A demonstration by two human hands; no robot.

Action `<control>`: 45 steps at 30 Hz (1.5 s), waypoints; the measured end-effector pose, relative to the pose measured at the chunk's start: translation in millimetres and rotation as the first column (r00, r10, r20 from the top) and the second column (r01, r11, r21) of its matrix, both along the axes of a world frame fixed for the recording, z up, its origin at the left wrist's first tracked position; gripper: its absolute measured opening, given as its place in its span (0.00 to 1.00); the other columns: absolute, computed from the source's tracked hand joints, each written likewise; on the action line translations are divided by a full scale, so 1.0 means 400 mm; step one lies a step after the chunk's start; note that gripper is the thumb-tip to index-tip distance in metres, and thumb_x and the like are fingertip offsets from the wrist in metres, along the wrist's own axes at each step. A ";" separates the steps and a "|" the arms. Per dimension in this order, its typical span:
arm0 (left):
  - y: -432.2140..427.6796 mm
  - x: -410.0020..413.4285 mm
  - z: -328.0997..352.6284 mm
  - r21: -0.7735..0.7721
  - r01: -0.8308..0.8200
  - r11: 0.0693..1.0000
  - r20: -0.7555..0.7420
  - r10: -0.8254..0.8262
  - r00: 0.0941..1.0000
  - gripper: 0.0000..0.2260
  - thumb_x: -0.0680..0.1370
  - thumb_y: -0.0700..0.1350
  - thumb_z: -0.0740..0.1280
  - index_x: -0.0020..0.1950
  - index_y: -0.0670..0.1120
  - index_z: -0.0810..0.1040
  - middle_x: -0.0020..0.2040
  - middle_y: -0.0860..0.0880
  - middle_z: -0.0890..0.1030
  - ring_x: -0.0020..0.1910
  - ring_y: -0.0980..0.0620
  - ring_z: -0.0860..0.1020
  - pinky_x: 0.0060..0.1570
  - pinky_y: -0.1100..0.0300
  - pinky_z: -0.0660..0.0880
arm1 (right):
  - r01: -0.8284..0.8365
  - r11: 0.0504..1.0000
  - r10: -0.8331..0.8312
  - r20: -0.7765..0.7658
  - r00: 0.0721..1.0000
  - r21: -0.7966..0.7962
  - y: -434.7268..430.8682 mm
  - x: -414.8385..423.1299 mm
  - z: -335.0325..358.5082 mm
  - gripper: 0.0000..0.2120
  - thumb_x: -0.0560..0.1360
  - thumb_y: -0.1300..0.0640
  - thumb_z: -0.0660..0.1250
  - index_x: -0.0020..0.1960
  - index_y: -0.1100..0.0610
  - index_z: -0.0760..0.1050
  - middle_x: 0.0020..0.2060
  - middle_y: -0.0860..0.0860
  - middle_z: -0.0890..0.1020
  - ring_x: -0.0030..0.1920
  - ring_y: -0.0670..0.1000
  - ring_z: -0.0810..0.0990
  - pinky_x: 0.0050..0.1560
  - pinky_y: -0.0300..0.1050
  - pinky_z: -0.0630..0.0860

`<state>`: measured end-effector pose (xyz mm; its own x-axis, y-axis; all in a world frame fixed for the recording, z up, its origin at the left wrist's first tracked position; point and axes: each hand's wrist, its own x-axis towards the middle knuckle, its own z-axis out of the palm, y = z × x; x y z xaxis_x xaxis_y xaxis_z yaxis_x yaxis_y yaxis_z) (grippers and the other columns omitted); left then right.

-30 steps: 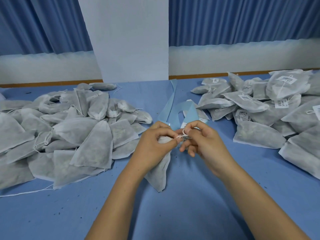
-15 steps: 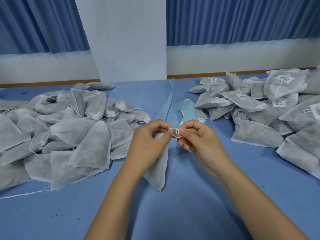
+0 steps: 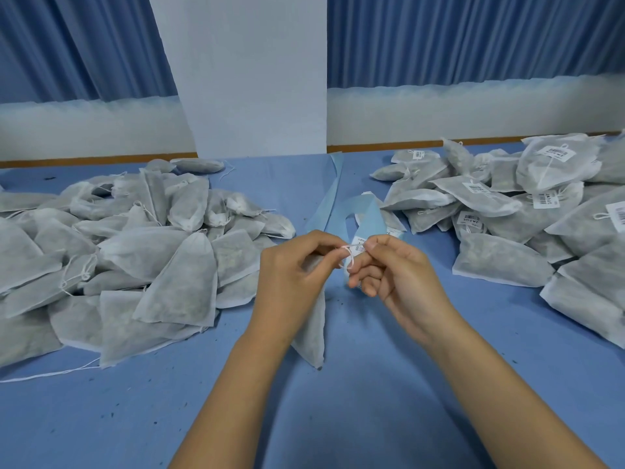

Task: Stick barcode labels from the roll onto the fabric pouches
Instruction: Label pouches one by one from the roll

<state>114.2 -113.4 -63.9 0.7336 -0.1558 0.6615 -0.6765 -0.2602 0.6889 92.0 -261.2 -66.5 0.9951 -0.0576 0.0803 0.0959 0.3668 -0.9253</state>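
1. The left hand (image 3: 291, 275) is clasping a grey non-woven fabric pouch (image 3: 313, 330) by its neck, grip curled; the pouch is hanging over the blue bench (image 3: 338, 418).
2. The right hand (image 3: 399, 279) is pinching the white drawstring loop (image 3: 350, 260) in its grip.
3. The pale blue label liner strip (image 3: 370, 214) is lying just behind both hands, between the unlabelled pouch pile (image 3: 152, 252) and the labelled pile (image 3: 500, 211).
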 end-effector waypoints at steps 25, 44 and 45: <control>0.004 -0.002 0.024 -0.212 0.144 0.967 -0.385 -0.218 0.897 0.11 0.76 0.36 0.69 0.36 0.48 0.81 0.30 0.54 0.80 0.29 0.61 0.76 0.35 0.73 0.69 | 0.224 0.909 -0.151 0.223 0.963 -0.352 0.022 -0.009 -0.007 0.07 0.77 0.63 0.66 0.40 0.59 0.75 0.22 0.48 0.74 0.20 0.47 0.67 0.23 0.35 0.65; -0.001 0.007 0.013 -0.280 0.137 0.950 -0.482 -0.263 0.836 0.09 0.76 0.37 0.69 0.37 0.43 0.83 0.31 0.51 0.80 0.29 0.56 0.76 0.35 0.68 0.74 | 0.590 0.599 -0.212 0.603 0.769 -0.541 0.016 -0.012 -0.014 0.03 0.71 0.60 0.72 0.39 0.56 0.80 0.37 0.45 0.81 0.33 0.47 0.78 0.34 0.42 0.71; 0.000 0.008 0.014 -0.300 0.151 0.942 -0.497 -0.289 0.818 0.08 0.76 0.36 0.70 0.38 0.43 0.84 0.31 0.50 0.80 0.29 0.55 0.77 0.35 0.67 0.75 | 0.580 0.604 -0.215 0.590 0.778 -0.546 0.013 -0.010 -0.012 0.04 0.72 0.60 0.72 0.39 0.55 0.80 0.37 0.45 0.81 0.33 0.48 0.78 0.34 0.40 0.70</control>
